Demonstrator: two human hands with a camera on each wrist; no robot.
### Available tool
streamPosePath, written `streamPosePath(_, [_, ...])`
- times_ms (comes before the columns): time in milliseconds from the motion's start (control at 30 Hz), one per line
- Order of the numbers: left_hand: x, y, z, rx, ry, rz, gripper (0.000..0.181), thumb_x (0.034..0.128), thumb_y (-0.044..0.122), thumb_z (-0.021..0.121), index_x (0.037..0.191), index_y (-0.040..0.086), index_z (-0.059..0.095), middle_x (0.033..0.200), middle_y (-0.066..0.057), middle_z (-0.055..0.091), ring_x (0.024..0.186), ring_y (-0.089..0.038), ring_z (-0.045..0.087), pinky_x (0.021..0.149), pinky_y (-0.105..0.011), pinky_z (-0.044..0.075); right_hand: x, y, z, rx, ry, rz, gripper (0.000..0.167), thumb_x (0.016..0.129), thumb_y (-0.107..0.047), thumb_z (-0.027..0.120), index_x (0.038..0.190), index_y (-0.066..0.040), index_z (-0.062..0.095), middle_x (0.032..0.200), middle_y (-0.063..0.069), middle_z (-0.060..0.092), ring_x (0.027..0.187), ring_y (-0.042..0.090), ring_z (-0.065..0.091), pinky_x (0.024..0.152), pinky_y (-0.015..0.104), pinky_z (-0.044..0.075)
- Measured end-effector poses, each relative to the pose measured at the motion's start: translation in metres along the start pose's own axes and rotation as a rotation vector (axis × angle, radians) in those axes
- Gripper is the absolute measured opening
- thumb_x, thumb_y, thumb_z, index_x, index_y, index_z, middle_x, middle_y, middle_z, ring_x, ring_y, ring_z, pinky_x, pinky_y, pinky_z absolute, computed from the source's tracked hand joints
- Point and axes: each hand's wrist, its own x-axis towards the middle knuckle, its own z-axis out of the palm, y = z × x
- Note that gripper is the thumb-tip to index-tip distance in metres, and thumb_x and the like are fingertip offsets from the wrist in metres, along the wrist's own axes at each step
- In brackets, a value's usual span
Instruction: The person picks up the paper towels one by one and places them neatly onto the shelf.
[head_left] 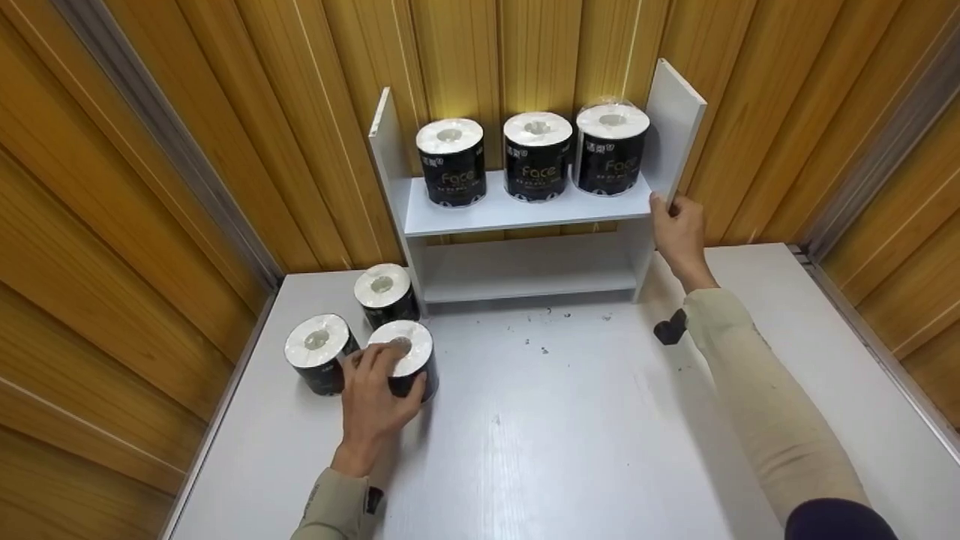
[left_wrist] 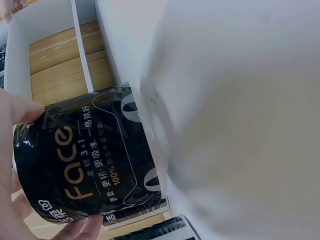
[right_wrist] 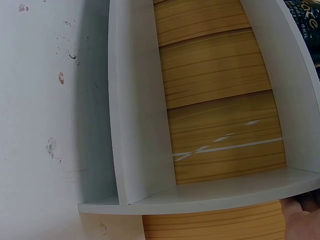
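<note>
A black-wrapped paper roll [head_left: 421, 358] is upright at the front of a group of three, over the white table [head_left: 570, 427] near the shelf's left foot (whether its base touches the tabletop, I cannot tell). The left hand [head_left: 375, 401] is clamped on it, fingers over the top rim and thumb against the side; the left wrist view shows the gold word "face" on its wrapper. Just beside it stand two more upright rolls, the left roll [head_left: 318, 346] and the rear roll [head_left: 384, 291], the latter close by the shelf's left side.

The white shelf [head_left: 517, 216] stands against the wood-patterned wall [head_left: 536, 45]. The right hand [head_left: 682, 236] pinches the front edge of its right side panel, thumb and fingers closed on the board. Three upright rolls [head_left: 537, 161] sit in a row on the upper board, the rightmost near that panel. Dark specks [head_left: 536, 345] dot the table before the shelf. Beige sleeves [head_left: 772, 397] cover both forearms.
</note>
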Motion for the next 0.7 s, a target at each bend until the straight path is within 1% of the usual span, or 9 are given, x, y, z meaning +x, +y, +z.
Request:
streamPosePath(133, [0.002, 0.002, 0.002, 0.0, 0.001, -0.03, 0.043, 0.0752, 0.025, 0.09, 0.113, 0.01, 0.076, 0.118, -0.008, 0.073, 0.11, -0.04, 0.061, 0.101, -0.052, 0.047, 0.001, 0.001, -0.001, 0.0, -0.01, 0.006, 0.051, 0.111, -0.04, 0.05, 0.12, 0.007, 0.07, 0.092, 0.003, 0.061, 0.079, 0.012, 0.054, 0.057, 0.019, 0.047])
streamPosePath(333, [0.005, 0.003, 0.006, 0.014, 0.015, -0.041, 0.043, 0.0734, 0.027, 0.089, 0.111, 0.012, 0.076, 0.114, -0.008, 0.073, 0.107, -0.042, 0.059, 0.095, -0.051, 0.049, 0.0, 0.001, 0.001, -0.007, -0.002, 0.017, 0.05, 0.111, -0.04, 0.051, 0.114, 0.006, 0.07, 0.089, 0.001, 0.057, 0.08, 0.012, 0.052, 0.062, 0.02, 0.045])
streamPosePath(433, [0.006, 0.004, 0.007, 0.019, 0.015, -0.039, 0.041, 0.0738, 0.028, 0.087, 0.11, 0.012, 0.076, 0.113, -0.008, 0.073, 0.107, -0.042, 0.059, 0.094, -0.051, 0.05, 0.001, 0.001, 0.001, 0.003, -0.003, 0.008, 0.051, 0.111, -0.039, 0.05, 0.117, 0.007, 0.071, 0.095, 0.006, 0.063, 0.081, 0.012, 0.053, 0.064, 0.02, 0.046])
streamPosePath(567, [0.009, 0.005, 0.009, 0.025, 0.017, -0.024, 0.04, 0.0744, 0.028, 0.085, 0.11, 0.012, 0.076, 0.112, -0.008, 0.072, 0.106, -0.043, 0.058, 0.095, -0.051, 0.048, 0.001, 0.001, 0.001, 0.017, -0.007, -0.009, 0.053, 0.111, -0.038, 0.049, 0.121, 0.01, 0.07, 0.106, 0.016, 0.067, 0.082, 0.01, 0.053, 0.066, 0.02, 0.046])
streamPosePath(600, [0.01, 0.006, 0.01, 0.024, 0.017, -0.02, 0.04, 0.0745, 0.028, 0.085, 0.11, 0.012, 0.076, 0.112, -0.008, 0.072, 0.106, -0.044, 0.058, 0.096, -0.052, 0.048, 0.0, 0.001, 0.001, 0.019, -0.003, -0.014, 0.053, 0.111, -0.038, 0.05, 0.119, 0.01, 0.07, 0.107, 0.018, 0.068, 0.082, 0.011, 0.054, 0.066, 0.02, 0.047])
streamPosePath(700, [0.012, 0.007, 0.011, 0.02, 0.01, -0.025, 0.041, 0.075, 0.029, 0.085, 0.111, 0.012, 0.076, 0.113, -0.008, 0.072, 0.107, -0.044, 0.058, 0.096, -0.053, 0.048, -0.001, 0.001, 0.001, 0.015, 0.004, -0.007, 0.052, 0.111, -0.038, 0.05, 0.116, 0.009, 0.07, 0.102, 0.016, 0.066, 0.079, 0.011, 0.053, 0.062, 0.019, 0.046])
